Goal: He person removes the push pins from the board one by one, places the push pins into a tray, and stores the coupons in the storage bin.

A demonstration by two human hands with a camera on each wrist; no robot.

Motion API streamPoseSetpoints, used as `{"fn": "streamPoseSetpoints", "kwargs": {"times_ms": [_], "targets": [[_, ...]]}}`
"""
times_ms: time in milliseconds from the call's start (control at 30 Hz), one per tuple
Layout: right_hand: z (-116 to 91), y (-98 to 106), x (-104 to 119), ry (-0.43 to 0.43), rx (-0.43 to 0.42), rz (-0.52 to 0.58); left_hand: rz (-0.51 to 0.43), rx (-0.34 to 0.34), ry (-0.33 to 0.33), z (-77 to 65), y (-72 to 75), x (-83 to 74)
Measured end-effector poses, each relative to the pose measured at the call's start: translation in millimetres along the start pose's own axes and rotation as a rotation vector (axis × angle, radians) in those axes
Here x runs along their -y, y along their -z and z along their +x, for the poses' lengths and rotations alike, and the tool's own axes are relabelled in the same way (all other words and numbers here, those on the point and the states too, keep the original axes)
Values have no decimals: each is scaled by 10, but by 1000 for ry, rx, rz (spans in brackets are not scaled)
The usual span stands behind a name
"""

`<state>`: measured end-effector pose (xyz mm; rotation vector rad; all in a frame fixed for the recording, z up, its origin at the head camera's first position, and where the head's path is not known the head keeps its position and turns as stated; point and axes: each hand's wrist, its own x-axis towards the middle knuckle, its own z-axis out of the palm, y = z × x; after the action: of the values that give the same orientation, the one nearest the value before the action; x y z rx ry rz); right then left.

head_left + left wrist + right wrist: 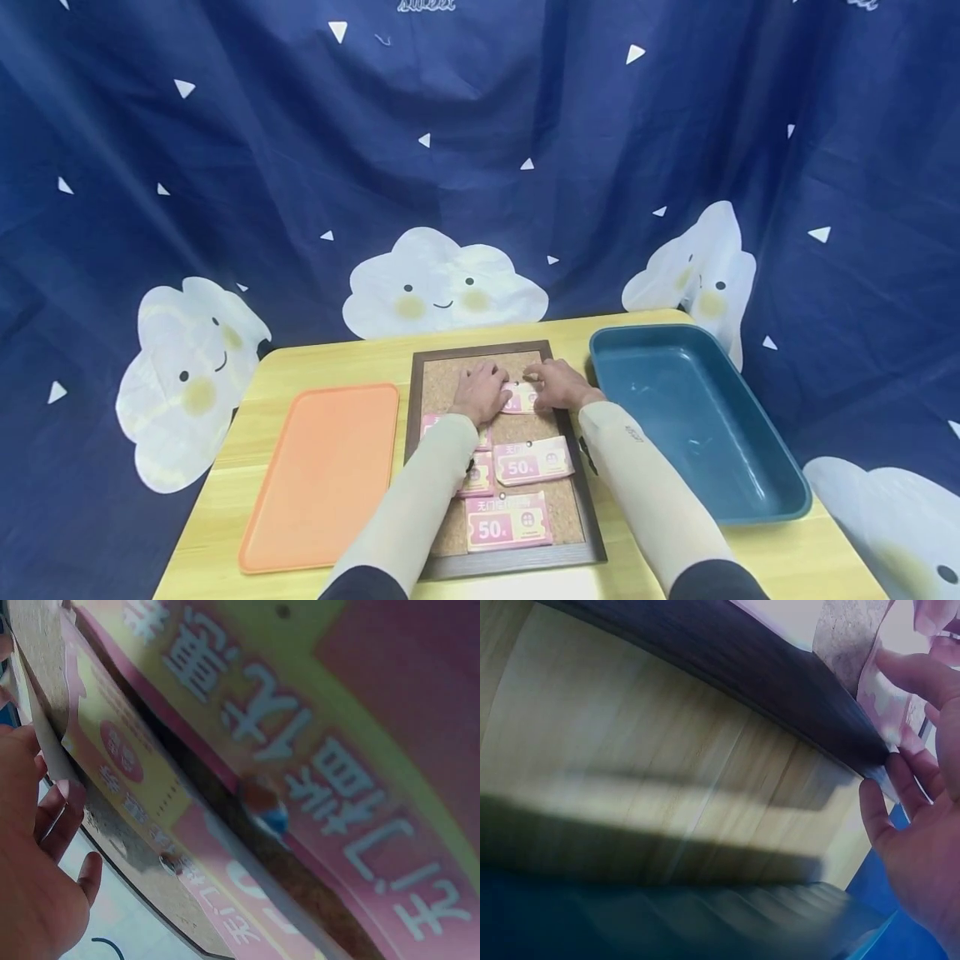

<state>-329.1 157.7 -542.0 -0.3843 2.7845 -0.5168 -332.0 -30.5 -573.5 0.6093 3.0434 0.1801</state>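
A pink-and-yellow paper coupon (517,398) lies near the top of a cork board (454,546) with a dark wooden frame. My left hand (480,392) pinches its left end, and my right hand (561,385) holds the right end. From the left wrist, that coupon (49,742) appears nearly edge-on beside the left hand (41,847). In the right wrist view the right hand's thumb (911,673) lies on the coupon (885,694), other fingers near the frame. Below are several more coupons, including one (532,462) at right and one (508,523) at bottom.
An orange tray (326,475) lies left of the board. The deep teal bin (780,467) stands at the right, close to my right forearm. Both rest on a yellow wood-grain table (217,500), before a blue curtain (480,183) with cloud prints. A pushpin (171,862) sits in one coupon.
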Motion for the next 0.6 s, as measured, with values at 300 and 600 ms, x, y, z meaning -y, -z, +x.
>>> {"fn": "streamPoseSetpoints", "kwargs": {"times_ms": [300,600], "targets": [[59,-43,-46,-18,-13,37,-90,-29,40,13,-51,-69],[97,-78,-91,-61,-17,94,-164,-46,72,76,-65,-111]]}}
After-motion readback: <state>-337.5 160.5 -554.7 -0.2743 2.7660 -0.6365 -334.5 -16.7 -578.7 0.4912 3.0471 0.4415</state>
